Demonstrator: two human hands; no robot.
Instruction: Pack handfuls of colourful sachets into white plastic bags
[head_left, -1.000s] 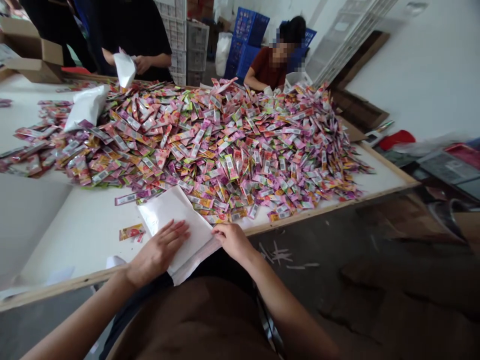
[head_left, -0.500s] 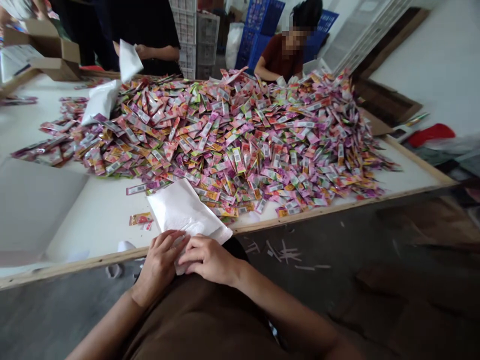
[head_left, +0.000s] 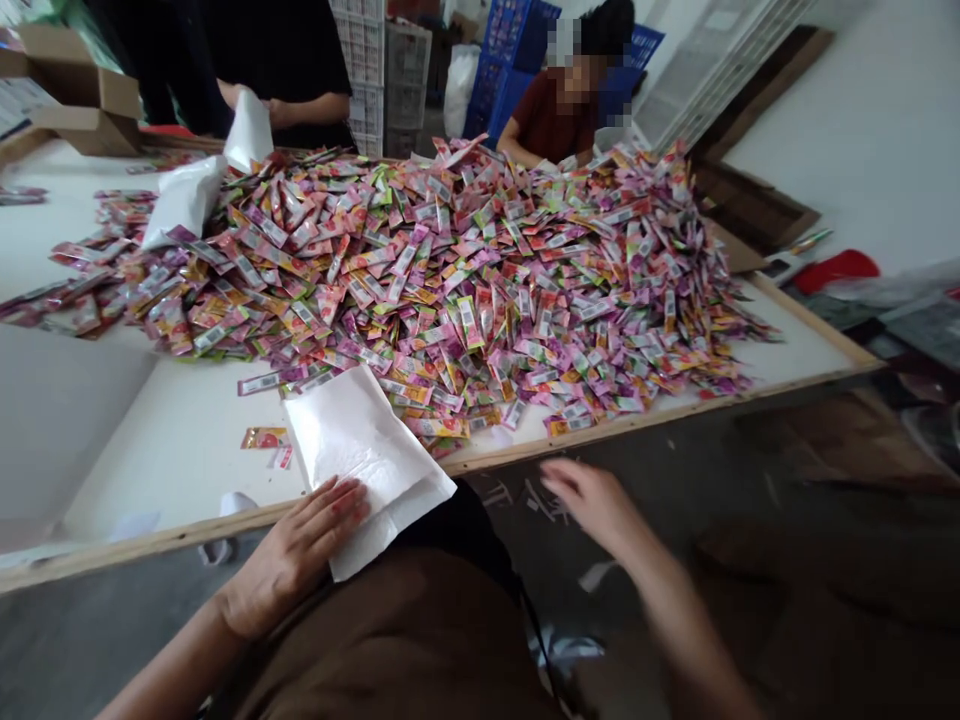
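Note:
A plump white mailer bag (head_left: 360,430) lies at the near edge of the table, its lower end overhanging toward my body. My left hand (head_left: 311,535) rests flat on the bag's lower left part, fingers stretched out. Off to the right, over the floor, my right hand (head_left: 589,495) is away from the bag and slightly blurred. Its fingers are partly extended and nothing shows in them. Below that hand is a small white strip (head_left: 597,576). Just beyond the bag spreads a large heap of small colourful packets (head_left: 465,280).
The wooden table rim (head_left: 480,462) runs in front of me. Another filled white bag (head_left: 184,200) sits on the heap's left side. Across the table, a person in black holds a white bag (head_left: 249,130); another person (head_left: 559,110) sits behind the heap. A cardboard box (head_left: 90,100) stands at back left.
My right hand has left the bag and moved right. My left hand has flattened onto the bag, whose lower end now lies spread out. A white strip appears below my right hand.

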